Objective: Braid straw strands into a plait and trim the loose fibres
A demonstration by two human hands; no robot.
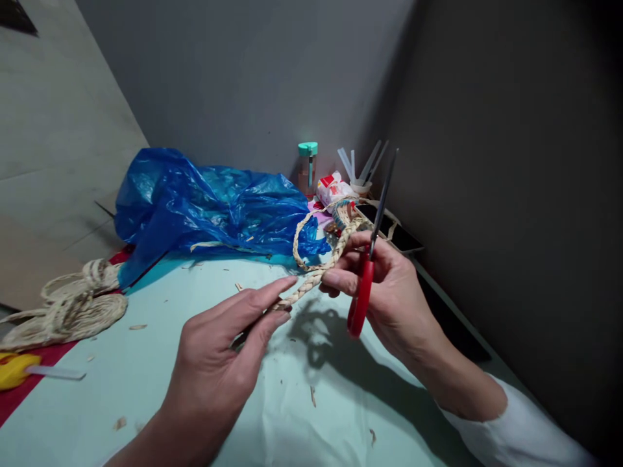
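Note:
A pale braided straw cord (pixel 307 283) runs between my two hands above the table, with a loop of it standing up behind. My left hand (pixel 238 337) pinches the cord's near end between thumb and fingers. Farther right, my right hand (pixel 384 279) grips the braid between thumb and fingertips. Red-handled scissors (pixel 361 298) also hang in my right hand, their dark blades pointing up and away. Part of the braid behind my right fingers is hidden.
A crumpled blue plastic bag (pixel 209 201) lies at the back. Bundled braided cord (pixel 82 305) and a yellow glue gun-like tool (pixel 19 371) are at left. Behind stand a green-lidded jar (pixel 307 168) and a cup of white sticks (pixel 360 187). Straw scraps dot the pale table cover (pixel 302 428).

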